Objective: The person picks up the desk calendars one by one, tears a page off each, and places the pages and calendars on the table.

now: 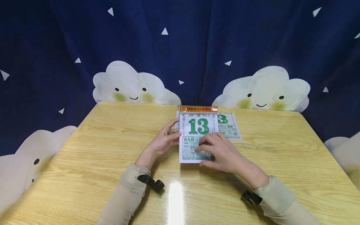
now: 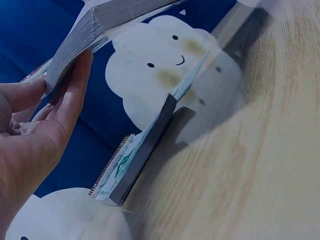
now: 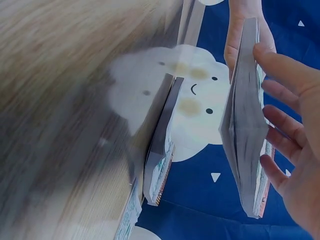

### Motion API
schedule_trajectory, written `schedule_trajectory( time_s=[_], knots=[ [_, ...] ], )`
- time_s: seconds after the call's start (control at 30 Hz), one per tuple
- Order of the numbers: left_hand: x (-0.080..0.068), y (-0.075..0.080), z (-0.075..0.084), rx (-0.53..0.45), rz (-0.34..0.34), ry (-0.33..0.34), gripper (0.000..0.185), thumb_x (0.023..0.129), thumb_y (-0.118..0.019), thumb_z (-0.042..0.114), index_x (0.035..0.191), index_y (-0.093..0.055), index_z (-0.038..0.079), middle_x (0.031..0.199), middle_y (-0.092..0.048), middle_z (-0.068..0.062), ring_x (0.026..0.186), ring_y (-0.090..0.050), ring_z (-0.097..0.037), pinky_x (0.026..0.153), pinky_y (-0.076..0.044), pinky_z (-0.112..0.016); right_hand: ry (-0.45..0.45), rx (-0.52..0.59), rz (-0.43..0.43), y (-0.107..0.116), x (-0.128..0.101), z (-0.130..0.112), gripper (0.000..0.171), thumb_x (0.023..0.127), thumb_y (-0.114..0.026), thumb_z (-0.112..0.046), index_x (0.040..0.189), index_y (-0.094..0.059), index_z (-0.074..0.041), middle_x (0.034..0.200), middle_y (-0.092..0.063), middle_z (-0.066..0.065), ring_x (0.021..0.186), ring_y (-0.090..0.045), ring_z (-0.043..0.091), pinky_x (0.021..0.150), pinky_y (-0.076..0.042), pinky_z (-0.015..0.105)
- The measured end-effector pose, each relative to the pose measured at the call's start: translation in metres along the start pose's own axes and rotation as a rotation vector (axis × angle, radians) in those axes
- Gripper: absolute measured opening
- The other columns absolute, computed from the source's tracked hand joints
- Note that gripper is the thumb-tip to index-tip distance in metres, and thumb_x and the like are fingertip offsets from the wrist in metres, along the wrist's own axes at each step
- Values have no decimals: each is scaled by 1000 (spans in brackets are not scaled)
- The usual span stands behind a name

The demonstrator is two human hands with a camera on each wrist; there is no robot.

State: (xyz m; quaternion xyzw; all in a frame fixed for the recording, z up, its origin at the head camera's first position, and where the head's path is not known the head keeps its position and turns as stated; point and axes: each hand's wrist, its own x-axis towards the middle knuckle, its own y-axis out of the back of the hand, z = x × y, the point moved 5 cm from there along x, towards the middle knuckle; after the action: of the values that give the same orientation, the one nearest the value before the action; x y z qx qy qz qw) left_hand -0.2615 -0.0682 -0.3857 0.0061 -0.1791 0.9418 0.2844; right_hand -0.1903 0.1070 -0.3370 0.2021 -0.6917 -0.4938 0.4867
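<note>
A thick tear-off calendar pad [image 1: 198,128] shows a big green 13 on its top sheet. Both hands hold it tilted up off the wooden table [image 1: 98,150]. My left hand [image 1: 164,140] grips its left edge, fingers lying along the stacked pages [image 2: 85,30]. My right hand [image 1: 222,153] covers the lower right of the sheet, its fingers [image 3: 280,120] against the pad's face [image 3: 245,125]. A second pad with an orange binding strip [image 1: 197,108] lies flat behind it, seen edge-on in the left wrist view [image 2: 135,155] and the right wrist view [image 3: 160,145].
A loose calendar sheet [image 1: 230,126] with a green 3 lies on the table to the right of the pads. A dark blue curtain with smiling clouds [image 1: 180,47] hangs close behind and beside the table. Black straps sit on both beige sleeves.
</note>
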Motion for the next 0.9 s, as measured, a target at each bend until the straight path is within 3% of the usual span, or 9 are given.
schedule_trajectory(
  time_s=[0.2, 0.43, 0.7, 0.9],
  knots=[
    [0, 1, -1, 3, 4, 5, 58, 92, -38, -7, 144, -20, 13, 102, -63, -2, 82, -65, -17, 70, -53, -31, 42, 43, -37, -4, -1, -6, 17, 74, -72, -28, 91, -71, -24, 97, -58, -5, 93, -51, 14, 87, -40, 36],
    [0, 1, -1, -3, 5, 4, 58, 93, -37, -7, 144, -19, 12, 104, -62, -3, 83, -65, -17, 71, -53, -31, 2, 35, -6, -4, 0, -7, 5, 74, -72, -21, 78, -72, -20, 82, -59, -9, 79, -53, 9, 79, -43, 32],
    [0, 2, -3, -4, 10, 18, 59, 92, -39, -5, 144, -20, 15, 104, -62, -3, 84, -64, -17, 71, -53, -30, -61, 30, 44, -5, 0, -6, 6, 70, -71, -20, 72, -67, -23, 78, -57, -12, 75, -53, 7, 69, -45, 27],
    [1, 2, -3, 19, 23, 31, 59, 92, -40, -5, 144, -21, 15, 103, -63, -2, 84, -63, -16, 71, -52, -30, -115, 41, 31, -5, 1, -5, 10, 68, -73, -19, 68, -64, -24, 74, -54, -14, 73, -53, 6, 67, -45, 27]
  ],
)
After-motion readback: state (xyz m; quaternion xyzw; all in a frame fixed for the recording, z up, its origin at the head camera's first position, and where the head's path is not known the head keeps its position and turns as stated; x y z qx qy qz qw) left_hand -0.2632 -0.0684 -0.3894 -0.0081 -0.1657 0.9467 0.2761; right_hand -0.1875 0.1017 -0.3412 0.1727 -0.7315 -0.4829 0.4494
